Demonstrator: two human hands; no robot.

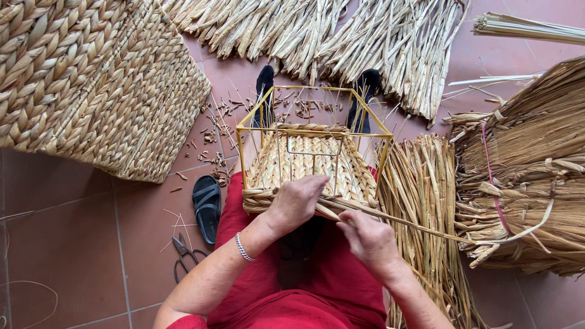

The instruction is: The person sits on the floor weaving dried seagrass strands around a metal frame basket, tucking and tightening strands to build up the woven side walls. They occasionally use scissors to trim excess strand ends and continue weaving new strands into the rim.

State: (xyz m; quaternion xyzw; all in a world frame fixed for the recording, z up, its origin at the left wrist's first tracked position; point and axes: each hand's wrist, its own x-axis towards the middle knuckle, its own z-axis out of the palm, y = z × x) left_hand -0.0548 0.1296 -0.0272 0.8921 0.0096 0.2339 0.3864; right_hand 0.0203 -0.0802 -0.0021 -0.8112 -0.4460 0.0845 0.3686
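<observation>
Terracotta floor tiles (73,244) around us, littered with fibre scraps. On our lap, over red cloth, sits the yellow wire frame (253,113), its bottom and lowest side rows already covered in plaited straw weave (304,161).

Left hand (297,204) is curled over the near rim of the weave, pressing it down. Right hand (367,239) pinches a long flat strand (420,228) that runs off to the right.

To do this row well, we judge: keep the strand taut and flat, pack it tight against the row beneath, pin the rim with the left hand.

Fibre is dry, pale gold and ribbed. Loose bundles (524,176) right; finished basket (103,79) upper left; scissors (183,253) and black sandal (207,204) on the floor.
</observation>
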